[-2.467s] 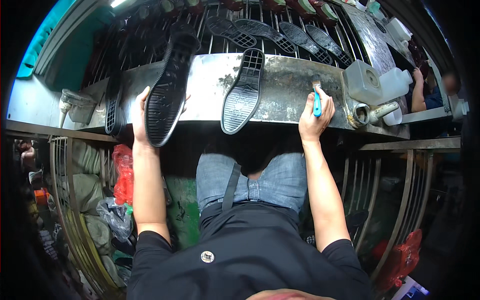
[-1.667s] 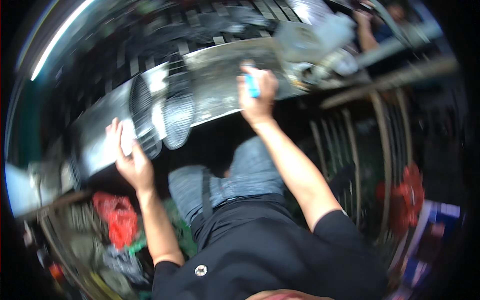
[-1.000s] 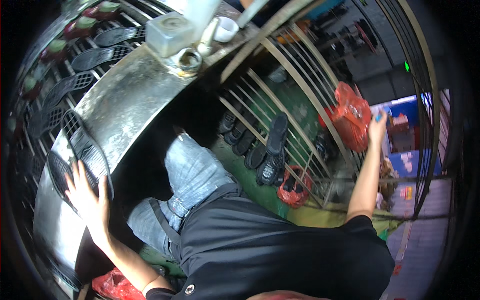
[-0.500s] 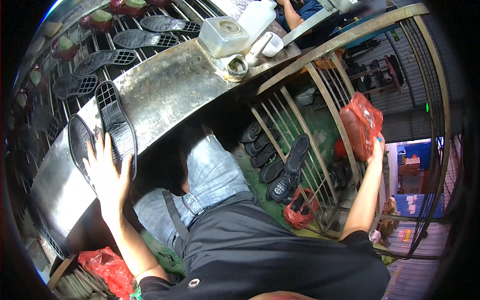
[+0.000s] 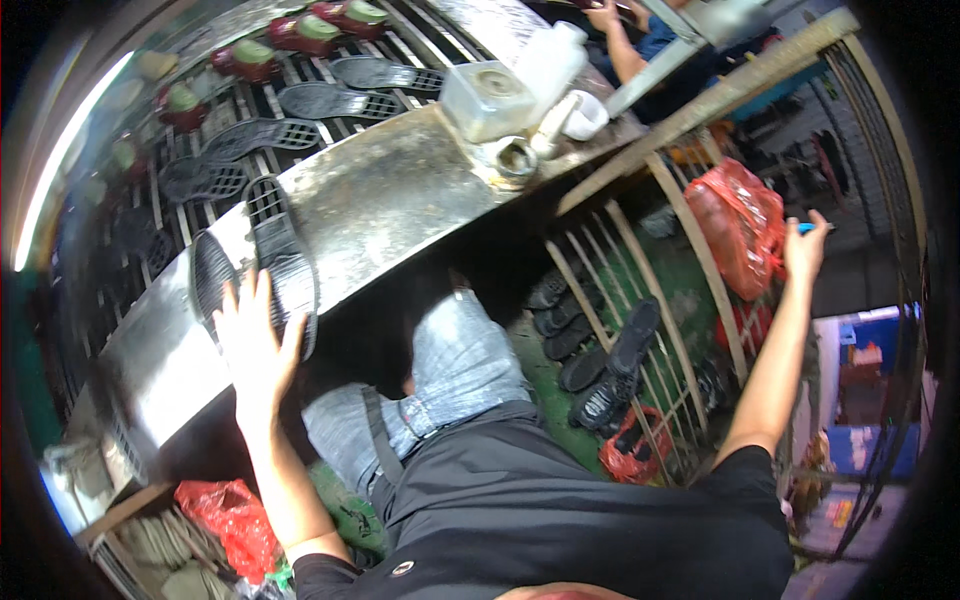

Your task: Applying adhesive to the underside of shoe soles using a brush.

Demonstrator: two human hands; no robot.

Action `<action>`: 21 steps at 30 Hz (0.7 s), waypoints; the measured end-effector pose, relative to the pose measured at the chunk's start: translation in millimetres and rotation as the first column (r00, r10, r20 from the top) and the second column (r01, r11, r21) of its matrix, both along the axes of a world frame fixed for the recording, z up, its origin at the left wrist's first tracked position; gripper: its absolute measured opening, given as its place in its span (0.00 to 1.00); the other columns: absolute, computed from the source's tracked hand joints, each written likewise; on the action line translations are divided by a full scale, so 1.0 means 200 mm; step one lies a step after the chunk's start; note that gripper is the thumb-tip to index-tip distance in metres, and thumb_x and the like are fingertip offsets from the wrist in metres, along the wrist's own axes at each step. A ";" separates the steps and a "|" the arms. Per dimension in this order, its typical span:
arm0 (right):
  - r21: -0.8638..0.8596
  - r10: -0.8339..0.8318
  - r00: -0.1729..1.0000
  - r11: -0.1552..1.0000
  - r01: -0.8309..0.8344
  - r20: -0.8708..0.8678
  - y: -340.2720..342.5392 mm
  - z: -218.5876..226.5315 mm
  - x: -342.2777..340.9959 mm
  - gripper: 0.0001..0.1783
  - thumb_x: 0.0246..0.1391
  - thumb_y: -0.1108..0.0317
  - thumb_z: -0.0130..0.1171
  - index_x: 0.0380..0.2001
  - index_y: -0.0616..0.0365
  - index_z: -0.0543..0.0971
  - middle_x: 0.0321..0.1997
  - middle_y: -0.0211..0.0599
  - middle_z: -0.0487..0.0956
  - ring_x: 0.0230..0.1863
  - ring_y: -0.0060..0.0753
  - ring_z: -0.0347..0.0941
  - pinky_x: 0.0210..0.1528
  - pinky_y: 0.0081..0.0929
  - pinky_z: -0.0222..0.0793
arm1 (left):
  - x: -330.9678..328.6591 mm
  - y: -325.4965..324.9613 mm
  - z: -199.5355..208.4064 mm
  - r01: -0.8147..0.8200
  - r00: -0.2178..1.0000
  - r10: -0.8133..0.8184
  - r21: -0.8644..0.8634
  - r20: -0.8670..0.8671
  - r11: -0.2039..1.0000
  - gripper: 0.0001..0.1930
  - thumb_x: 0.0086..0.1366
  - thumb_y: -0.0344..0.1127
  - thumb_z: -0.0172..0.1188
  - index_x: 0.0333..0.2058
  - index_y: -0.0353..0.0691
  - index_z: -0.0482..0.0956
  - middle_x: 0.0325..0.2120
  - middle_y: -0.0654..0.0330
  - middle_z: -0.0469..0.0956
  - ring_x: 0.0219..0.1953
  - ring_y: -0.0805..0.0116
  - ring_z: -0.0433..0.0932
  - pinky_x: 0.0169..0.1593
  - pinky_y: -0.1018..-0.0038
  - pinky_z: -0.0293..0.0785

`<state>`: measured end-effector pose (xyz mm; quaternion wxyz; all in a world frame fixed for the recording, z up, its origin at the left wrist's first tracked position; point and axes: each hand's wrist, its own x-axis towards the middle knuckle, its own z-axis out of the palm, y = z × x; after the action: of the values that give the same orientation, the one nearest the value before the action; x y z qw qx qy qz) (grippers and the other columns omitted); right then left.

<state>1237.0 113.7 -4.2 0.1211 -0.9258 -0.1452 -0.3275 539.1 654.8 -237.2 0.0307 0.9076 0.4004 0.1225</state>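
Note:
My left hand (image 5: 256,338) lies with fingers spread on two black shoe soles (image 5: 283,252), side by side on the near edge of the metal bench. Their grid-patterned ends point away from me. Out to the right, my raised right hand (image 5: 803,252) has a small slim blue object (image 5: 808,228) between thumb and fingers; its exact kind is unclear. Just left of that hand, against the metal rack, is a crumpled red plastic bag (image 5: 738,228). Whether hand and bag still touch cannot be made out.
The bench (image 5: 380,190) carries a clear plastic container (image 5: 487,100), a white bottle (image 5: 553,65) and a small pot (image 5: 514,160). More soles (image 5: 260,138) and dark red shoe pieces (image 5: 305,33) lie on the slatted bars. Black shoes (image 5: 605,395) stand by the rack (image 5: 680,210). Another person's arm (image 5: 625,55) shows beyond.
My right hand has moved up and right, off the red bag, which stays by the rack. My left hand remains on the soles. The whole view has shifted.

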 end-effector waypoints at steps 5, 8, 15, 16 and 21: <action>0.149 0.316 0.916 0.946 -0.287 -0.248 0.01 -0.22 0.71 0.32 0.69 0.58 0.66 0.69 0.62 0.72 0.66 0.52 0.79 0.68 0.47 0.75 0.72 0.38 0.67 | 0.13 -0.01 0.11 0.005 1.000 -0.005 -0.046 -0.009 0.999 0.42 0.70 0.55 0.68 0.75 0.41 0.68 0.77 0.48 0.64 0.80 0.34 0.55 0.79 0.33 0.48; 0.231 0.446 0.796 0.895 -0.382 -0.410 -0.19 -0.26 1.24 0.27 0.68 0.61 0.65 0.63 0.64 0.76 0.58 0.44 0.80 0.60 0.38 0.75 0.67 0.37 0.70 | 0.13 0.05 -0.01 0.032 0.997 -0.024 -0.103 0.079 0.994 0.41 0.68 0.56 0.69 0.73 0.41 0.70 0.75 0.46 0.66 0.79 0.34 0.57 0.78 0.32 0.50; -0.036 0.474 0.375 0.581 -0.813 -0.797 -0.66 -0.25 1.20 0.17 0.70 0.60 0.61 0.54 0.60 0.82 0.54 0.50 0.84 0.55 0.42 0.80 0.62 0.38 0.74 | -0.21 -0.04 0.05 -0.117 0.988 0.116 0.002 0.100 0.993 0.41 0.68 0.60 0.67 0.72 0.42 0.71 0.73 0.46 0.68 0.75 0.34 0.63 0.74 0.32 0.57; -0.089 0.448 0.452 0.628 -0.773 -0.771 -0.61 -0.29 1.19 0.18 0.69 0.58 0.62 0.53 0.58 0.83 0.53 0.50 0.84 0.55 0.43 0.80 0.61 0.39 0.74 | -0.08 0.00 0.03 -0.020 0.988 0.018 0.014 0.151 1.000 0.41 0.68 0.60 0.67 0.72 0.41 0.71 0.73 0.45 0.68 0.76 0.32 0.61 0.75 0.31 0.55; -0.328 0.303 0.781 0.780 -0.532 -0.547 -0.11 -0.35 1.23 0.18 0.65 0.52 0.64 0.49 0.52 0.85 0.51 0.50 0.86 0.53 0.48 0.83 0.58 0.44 0.76 | 0.08 0.00 0.00 0.015 0.981 0.001 -0.081 0.195 0.997 0.42 0.68 0.59 0.68 0.72 0.39 0.71 0.75 0.45 0.64 0.79 0.33 0.55 0.76 0.28 0.52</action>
<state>1483.7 91.4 -75.0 -0.0016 -0.9190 -0.3939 -0.0148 554.9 655.1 -236.4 0.1077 0.8906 0.3971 0.1940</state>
